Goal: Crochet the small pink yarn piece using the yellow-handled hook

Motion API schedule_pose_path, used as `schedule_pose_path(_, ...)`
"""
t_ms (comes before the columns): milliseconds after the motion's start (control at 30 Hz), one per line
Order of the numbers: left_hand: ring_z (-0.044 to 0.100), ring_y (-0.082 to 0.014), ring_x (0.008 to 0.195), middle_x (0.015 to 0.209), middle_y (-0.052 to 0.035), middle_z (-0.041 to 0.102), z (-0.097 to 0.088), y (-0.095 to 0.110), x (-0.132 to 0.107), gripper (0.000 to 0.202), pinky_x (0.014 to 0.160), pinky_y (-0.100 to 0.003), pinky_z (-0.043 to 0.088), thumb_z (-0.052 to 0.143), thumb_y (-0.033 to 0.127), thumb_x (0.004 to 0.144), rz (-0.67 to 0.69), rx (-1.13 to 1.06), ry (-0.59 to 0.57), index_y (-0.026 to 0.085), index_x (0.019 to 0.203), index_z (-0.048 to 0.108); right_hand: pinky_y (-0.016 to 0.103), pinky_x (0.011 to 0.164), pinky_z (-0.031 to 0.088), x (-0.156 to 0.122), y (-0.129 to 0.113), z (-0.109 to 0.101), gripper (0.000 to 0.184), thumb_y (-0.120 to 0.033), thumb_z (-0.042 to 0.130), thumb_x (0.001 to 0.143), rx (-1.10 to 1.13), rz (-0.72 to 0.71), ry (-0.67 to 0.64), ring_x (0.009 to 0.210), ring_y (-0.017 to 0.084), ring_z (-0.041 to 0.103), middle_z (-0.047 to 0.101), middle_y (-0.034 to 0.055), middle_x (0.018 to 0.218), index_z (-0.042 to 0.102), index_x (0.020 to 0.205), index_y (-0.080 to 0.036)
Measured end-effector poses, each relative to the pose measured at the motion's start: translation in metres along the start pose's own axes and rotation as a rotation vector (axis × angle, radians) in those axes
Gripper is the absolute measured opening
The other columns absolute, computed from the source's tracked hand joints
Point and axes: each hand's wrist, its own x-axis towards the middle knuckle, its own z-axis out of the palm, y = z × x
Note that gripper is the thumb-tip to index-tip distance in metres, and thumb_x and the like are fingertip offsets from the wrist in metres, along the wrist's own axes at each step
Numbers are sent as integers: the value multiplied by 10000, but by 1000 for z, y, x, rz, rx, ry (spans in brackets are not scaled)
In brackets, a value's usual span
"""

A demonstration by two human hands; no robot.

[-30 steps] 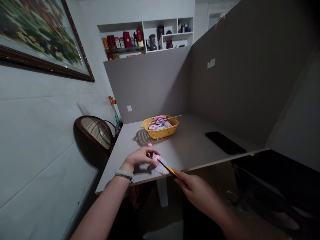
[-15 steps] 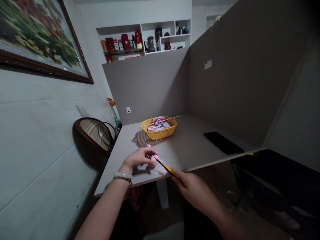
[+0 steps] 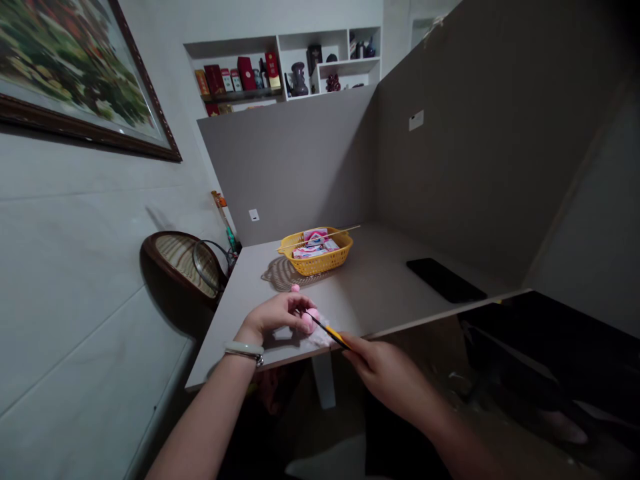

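Observation:
My left hand (image 3: pixel 281 313), with a pale bangle at the wrist, is closed with thumb and fingers around a pink ball (image 3: pixel 311 322) at the desk's front edge. In my right hand (image 3: pixel 377 363) is a slim yellow and black tool (image 3: pixel 333 333) with a dark pointed end. Its tip touches or nearly touches the top of the pink ball; its exact kind is too small to make out. Beneath the ball lies a crumpled whitish sheet (image 3: pixel 320 339). A smaller pink ball (image 3: pixel 295 288) rests just beyond my left fingers.
Farther back on the desk (image 3: pixel 370 293) stands a yellow basket (image 3: pixel 320 266) of pink and white packets, a thin stick (image 3: pixel 325 237) across its rim. A flat black object (image 3: pixel 445 280) lies at the right. Grey panels (image 3: pixel 305 173) close off the back and right sides.
The camera view has shifted slightly. Both hands keep nearly the same pose, and the tool's tip has moved a little over the top of the pink ball.

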Motion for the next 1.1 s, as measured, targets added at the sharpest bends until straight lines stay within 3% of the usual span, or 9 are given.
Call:
schedule_pose_path(133, 576, -125, 727, 846, -19, 649, 1, 3, -3, 466, 662, -259, 439, 849, 217, 553, -16, 14, -16, 144, 978, 671, 238, 667, 411, 5, -1, 3, 386, -365, 405, 979, 16, -13, 0, 814, 196, 697, 763, 39, 952, 641, 1278, -300)
schedule_pose_path(300, 541, -123, 729, 809, -7, 625, -2, 4, -4, 520, 663, -251, 413, 865, 236, 534, 9, 150, 24, 139, 1019, 702, 245, 688, 429, -12, 11, 3, 418, -320, 403, 972, 52, -6, -12, 871, 198, 704, 760, 19, 1033, 590, 1346, -323)
schedule_pose_path(567, 548, -133, 764, 870, -24, 641, -5, -1, -2, 524, 686, -253, 415, 861, 250, 553, 30, 154, 13, 149, 1042, 705, 244, 684, 421, 2, -8, 6, 390, -330, 397, 980, 13, -20, 13, 842, 205, 705, 764, 42, 969, 634, 1287, -294)
schedule_pose_path(767, 532, -128, 738, 823, -14, 628, -5, 0, -2, 559, 689, -261, 415, 874, 254, 521, 16, 150, 7, 153, 1049, 721, 250, 670, 428, -18, 5, 8, 442, -315, 387, 976, 15, 21, -7, 834, 209, 710, 765, 27, 964, 554, 1386, -315)
schedule_pose_path(1000, 558, -143, 784, 874, -30, 646, -6, -2, -1, 531, 703, -262, 426, 858, 259, 546, 36, 137, 4, 152, 1044, 707, 256, 675, 418, 7, -11, 12, 417, -330, 391, 984, -46, -11, 32, 855, 229, 713, 764, 64, 976, 593, 1347, -285)
schedule_pose_path(1100, 545, -136, 770, 866, -27, 642, -8, -2, -2, 528, 695, -257, 417, 858, 263, 558, 38, 150, 0, 153, 1052, 709, 255, 689, 428, 1, -5, 10, 416, -331, 389, 983, 8, -9, 8, 875, 221, 711, 763, 44, 993, 589, 1347, -313)
